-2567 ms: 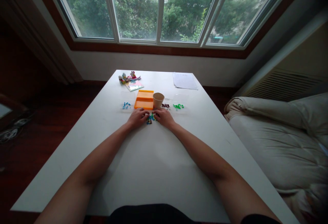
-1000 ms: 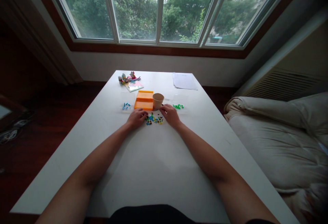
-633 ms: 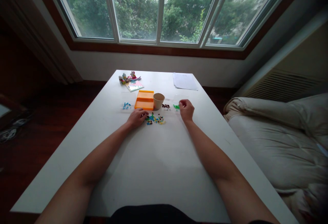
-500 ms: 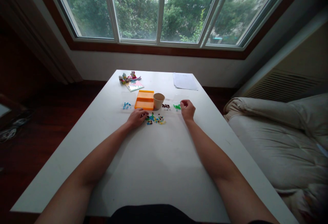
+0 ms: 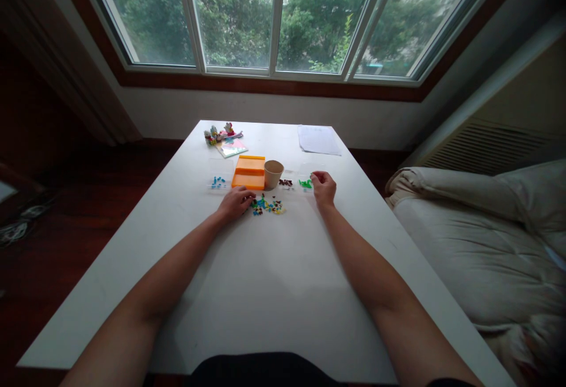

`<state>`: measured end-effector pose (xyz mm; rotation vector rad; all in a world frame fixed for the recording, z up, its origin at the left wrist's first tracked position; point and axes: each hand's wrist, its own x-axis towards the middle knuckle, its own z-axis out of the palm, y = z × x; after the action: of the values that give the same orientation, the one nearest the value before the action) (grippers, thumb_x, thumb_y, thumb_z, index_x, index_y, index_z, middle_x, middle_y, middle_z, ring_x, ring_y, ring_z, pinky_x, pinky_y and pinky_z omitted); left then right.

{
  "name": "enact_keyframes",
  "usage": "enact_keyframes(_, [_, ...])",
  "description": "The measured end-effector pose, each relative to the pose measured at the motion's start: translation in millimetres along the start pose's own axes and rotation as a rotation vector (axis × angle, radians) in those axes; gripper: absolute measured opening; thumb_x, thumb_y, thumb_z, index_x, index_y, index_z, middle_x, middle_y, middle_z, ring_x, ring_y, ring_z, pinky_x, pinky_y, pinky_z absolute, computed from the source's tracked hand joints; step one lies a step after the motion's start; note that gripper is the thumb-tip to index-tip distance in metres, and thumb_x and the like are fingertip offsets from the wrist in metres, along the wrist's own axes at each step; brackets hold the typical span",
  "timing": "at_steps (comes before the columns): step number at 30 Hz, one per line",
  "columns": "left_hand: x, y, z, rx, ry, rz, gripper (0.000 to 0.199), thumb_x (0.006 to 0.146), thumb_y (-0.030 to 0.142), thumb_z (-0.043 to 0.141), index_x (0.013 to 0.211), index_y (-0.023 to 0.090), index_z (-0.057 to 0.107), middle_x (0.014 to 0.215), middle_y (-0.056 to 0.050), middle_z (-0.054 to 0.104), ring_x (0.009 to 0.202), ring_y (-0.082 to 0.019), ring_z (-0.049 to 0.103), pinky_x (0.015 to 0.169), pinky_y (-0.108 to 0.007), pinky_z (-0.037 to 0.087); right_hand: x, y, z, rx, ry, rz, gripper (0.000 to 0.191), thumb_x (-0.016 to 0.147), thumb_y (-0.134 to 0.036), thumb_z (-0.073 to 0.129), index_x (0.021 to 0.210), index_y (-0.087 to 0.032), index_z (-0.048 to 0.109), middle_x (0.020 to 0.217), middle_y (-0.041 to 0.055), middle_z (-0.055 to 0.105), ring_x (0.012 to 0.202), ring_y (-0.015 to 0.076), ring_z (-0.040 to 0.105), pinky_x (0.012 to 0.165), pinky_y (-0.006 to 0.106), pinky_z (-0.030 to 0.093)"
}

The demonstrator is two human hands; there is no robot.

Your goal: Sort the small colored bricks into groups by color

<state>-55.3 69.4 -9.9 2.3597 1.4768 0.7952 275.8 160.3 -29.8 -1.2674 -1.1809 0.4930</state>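
Grouping by color was judged to be partial: blue pieces, brown pieces and green pieces lay in separate clear trays, while a mixed pile of blue, yellow, green and dark pieces lay ungrouped on the white table, nearer the person. The right hand was positioned beside the green pieces, thumb and fingertips closed on what appeared to be a small green piece. The left hand rested at the left edge of the mixed pile, fingers curled; whether they gripped anything could not be told. Count: two hands, three groups in trays, one mixed pile, one paper cup and one open orange case, the cup standing just right of the case. Individual pieces were too small and too close together for a reliable count; the mixed pile held the most.
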Motion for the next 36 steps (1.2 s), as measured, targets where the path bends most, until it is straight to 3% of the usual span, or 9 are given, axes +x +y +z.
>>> enact_keyframes(8, [0, 1, -1.3, 0.005, -0.013, -0.004, 0.024, 0.094, 0.032, 0.054, 0.102, 0.024, 0.074, 0.097, -0.006, 0.063, 0.09, -0.019, 0.059, 0.082, -0.032, 0.047, 11, 2, -17, -0.227, 0.056, -0.118, 0.025, 0.084, -0.039, 0.057, 0.093, -0.018, 0.068, 0.085, 0.0049, 0.071, 0.076, 0.0189, 0.063, 0.077, 0.032, 0.05])
enact_keyframes(15, [0, 1, -2.0, -0.001, -0.013, -0.023, 0.024, 0.093, 0.032, 0.055, 0.103, 0.024, 0.075, 0.097, -0.006, 0.064, 0.091, -0.02, 0.059, 0.084, -0.033, 0.047, 19, 14, -30, -0.432, -0.006, -0.099, 0.019, 0.079, -0.035, 0.061, 0.086, -0.019, 0.069, 0.081, 0.0047, 0.071, 0.074, 0.02, 0.061, 0.079, 0.035, 0.049])
enact_keyframes(20, [1, -1, -1.1, 0.005, -0.016, -0.01, 0.024, 0.094, 0.033, 0.054, 0.103, 0.024, 0.075, 0.096, -0.006, 0.064, 0.092, -0.02, 0.059, 0.085, -0.033, 0.047, 19, 13, -30, -0.442, 0.041, -0.081, 0.022, 0.081, -0.037, 0.059, 0.088, -0.019, 0.069, 0.082, 0.0065, 0.072, 0.075, 0.021, 0.06, 0.079, 0.035, 0.047])
enact_keyframes(24, [1, -2, -0.5, 0.01, -0.014, -0.007, 0.025, 0.094, 0.033, 0.053, 0.103, 0.023, 0.074, 0.097, -0.006, 0.064, 0.092, -0.02, 0.059, 0.083, -0.033, 0.047, 16, 5, -29, -0.412, 0.055, -0.103, 0.021, 0.084, -0.035, 0.056, 0.089, -0.018, 0.068, 0.083, 0.0067, 0.071, 0.076, 0.0212, 0.061, 0.08, 0.035, 0.047])
enact_keyframes(29, [1, 0, -1.0, 0.011, -0.003, -0.017, 0.024, 0.094, 0.031, 0.054, 0.103, 0.024, 0.075, 0.099, -0.006, 0.065, 0.093, -0.02, 0.06, 0.085, -0.033, 0.047, -1, -22, -21, -0.387, 0.063, -0.257, 0.022, 0.09, -0.031, 0.049, 0.094, -0.018, 0.066, 0.087, 0.0066, 0.068, 0.082, 0.0213, 0.059, 0.082, 0.034, 0.046])
enact_keyframes(32, [2, 0, -2.0, 0.034, 0.013, -0.053, 0.023, 0.093, 0.031, 0.055, 0.101, 0.024, 0.075, 0.098, -0.006, 0.066, 0.094, -0.021, 0.06, 0.085, -0.033, 0.047, -26, -44, -8, -0.37, -0.033, -0.365, 0.021, 0.093, -0.03, 0.048, 0.097, -0.02, 0.066, 0.087, 0.006, 0.065, 0.081, 0.0207, 0.058, 0.083, 0.034, 0.046])
enact_keyframes(36, [2, -1, -3.1, 0.054, 0.037, -0.095, 0.022, 0.092, 0.032, 0.055, 0.097, 0.023, 0.075, 0.093, -0.006, 0.067, 0.089, -0.02, 0.061, 0.08, -0.032, 0.048, -63, -66, 15, -0.299, -0.432, -0.593, 0.021, 0.095, -0.028, 0.049, 0.098, -0.021, 0.068, 0.088, 0.0059, 0.066, 0.084, 0.021, 0.058, 0.083, 0.035, 0.047])
